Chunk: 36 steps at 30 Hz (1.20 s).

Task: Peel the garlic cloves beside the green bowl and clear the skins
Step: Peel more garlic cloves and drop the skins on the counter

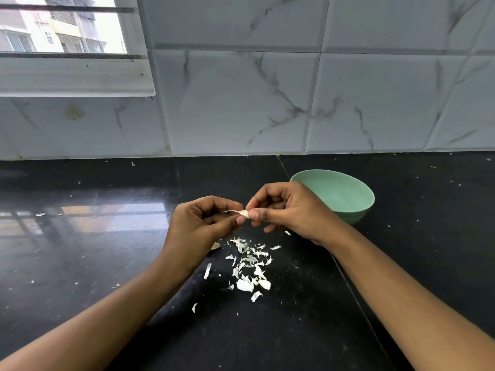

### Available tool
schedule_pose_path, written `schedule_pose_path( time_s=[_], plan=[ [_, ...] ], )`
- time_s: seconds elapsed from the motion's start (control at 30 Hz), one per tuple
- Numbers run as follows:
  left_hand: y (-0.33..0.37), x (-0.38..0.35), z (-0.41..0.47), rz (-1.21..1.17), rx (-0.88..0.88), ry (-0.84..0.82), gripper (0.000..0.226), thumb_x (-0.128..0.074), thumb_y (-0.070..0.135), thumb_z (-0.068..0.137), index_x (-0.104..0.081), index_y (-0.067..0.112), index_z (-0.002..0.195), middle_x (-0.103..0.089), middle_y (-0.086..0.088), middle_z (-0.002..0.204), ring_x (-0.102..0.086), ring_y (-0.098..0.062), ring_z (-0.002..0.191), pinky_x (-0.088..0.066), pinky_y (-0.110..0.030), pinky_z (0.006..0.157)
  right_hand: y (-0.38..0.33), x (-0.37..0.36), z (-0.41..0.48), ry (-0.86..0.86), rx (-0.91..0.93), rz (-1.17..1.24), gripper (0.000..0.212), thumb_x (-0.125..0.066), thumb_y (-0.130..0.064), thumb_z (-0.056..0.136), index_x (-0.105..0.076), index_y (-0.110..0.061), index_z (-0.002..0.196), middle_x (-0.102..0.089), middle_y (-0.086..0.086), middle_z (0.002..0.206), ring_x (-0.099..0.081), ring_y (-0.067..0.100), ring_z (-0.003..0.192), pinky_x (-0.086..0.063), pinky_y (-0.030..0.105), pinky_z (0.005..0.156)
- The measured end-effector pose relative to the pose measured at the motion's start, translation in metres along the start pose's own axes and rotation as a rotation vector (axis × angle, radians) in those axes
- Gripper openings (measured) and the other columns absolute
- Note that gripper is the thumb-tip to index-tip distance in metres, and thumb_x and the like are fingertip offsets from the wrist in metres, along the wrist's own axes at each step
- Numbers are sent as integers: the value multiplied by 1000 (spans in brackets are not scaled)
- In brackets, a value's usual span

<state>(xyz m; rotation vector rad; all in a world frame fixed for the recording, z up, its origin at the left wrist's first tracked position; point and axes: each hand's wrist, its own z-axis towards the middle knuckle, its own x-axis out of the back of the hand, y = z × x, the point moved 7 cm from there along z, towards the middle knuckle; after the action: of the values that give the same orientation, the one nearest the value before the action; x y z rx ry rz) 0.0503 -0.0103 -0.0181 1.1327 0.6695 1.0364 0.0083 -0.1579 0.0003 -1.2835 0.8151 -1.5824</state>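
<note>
Both hands meet above the black counter, just left of the green bowl (345, 194). A small pale garlic clove (243, 213) is pinched between the fingertips of my left hand (203, 223) and my right hand (286, 210), with a thin strip of skin sticking out to the left. Below the hands lies a loose pile of white garlic skins (250, 266) on the counter. Part of another clove or brownish piece (215, 246) peeks out under my left wrist. What the bowl holds is hidden behind my right hand.
The glossy black counter (107, 236) runs back to a white marble-tiled wall (267, 103). A window (64, 25) is at the upper left. Tiny skin flecks dot the counter, some at the far right (434, 166).
</note>
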Motion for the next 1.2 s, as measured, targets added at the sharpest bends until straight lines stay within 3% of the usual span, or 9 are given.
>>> schedule_pose_path(
  time_s=[0.27,0.53,0.77,0.87,0.93,1.0,1.1,1.2],
  plan=[
    [-16,-5,2,-240,184,-25,25,-73,12,59,-70,10,84,-72,0,69,-68,-6,64,-51,-15,54,8,-6,3,51,-33,111,5,-72,-7,80,-68,-9,78,-71,5,71,-69,14,69,-55,21,60],
    [-24,-7,2,-355,271,-21,20,-71,7,59,-71,10,79,-73,-2,72,-67,-4,61,-51,-12,54,11,-1,3,170,-41,135,6,-64,-4,86,-62,-7,83,-68,8,74,-68,13,64,-56,21,56],
    [-27,-5,2,-360,302,16,17,-70,6,64,-69,10,81,-74,-3,72,-69,-5,63,-51,-12,54,6,8,1,120,-59,-272,17,-78,-10,75,-61,-13,80,-64,0,68,-66,13,63,-57,28,57],
    [-30,-4,2,-341,328,29,16,-70,7,65,-68,9,81,-74,-3,75,-70,-6,67,-51,-12,54,8,5,0,27,-104,-374,11,-68,-6,83,-68,-17,82,-68,-4,70,-68,8,69,-57,27,61],
    [-32,-3,2,-325,343,30,12,-69,4,71,-68,9,81,-74,-3,75,-70,-6,68,-51,-12,54,10,1,-2,-69,-146,-431,18,-60,-6,89,-71,-20,90,-71,-6,80,-68,3,78,-57,25,64],
    [-33,-3,2,-319,349,33,12,-70,4,70,-68,9,81,-74,-2,75,-70,-6,68,-51,-12,54,12,-2,-4,-124,-173,-429,15,-59,-11,92,-71,-20,95,-73,-5,87,-68,3,81,-58,25,66],
    [-33,-2,2,-309,339,41,19,-71,11,62,-68,10,81,-75,-3,76,-70,-6,69,-51,-12,55,6,2,-2,-17,-128,-387,9,-68,-20,87,-71,-12,86,-73,-2,75,-70,7,69,-55,26,64],
    [-33,-2,3,-301,328,47,16,-71,10,65,-67,9,81,-75,-4,76,-70,-6,70,-51,-12,56,8,4,-1,56,-133,-172,13,-75,-7,77,-68,-10,88,-70,2,77,-65,11,68,-55,26,60]
  ],
)
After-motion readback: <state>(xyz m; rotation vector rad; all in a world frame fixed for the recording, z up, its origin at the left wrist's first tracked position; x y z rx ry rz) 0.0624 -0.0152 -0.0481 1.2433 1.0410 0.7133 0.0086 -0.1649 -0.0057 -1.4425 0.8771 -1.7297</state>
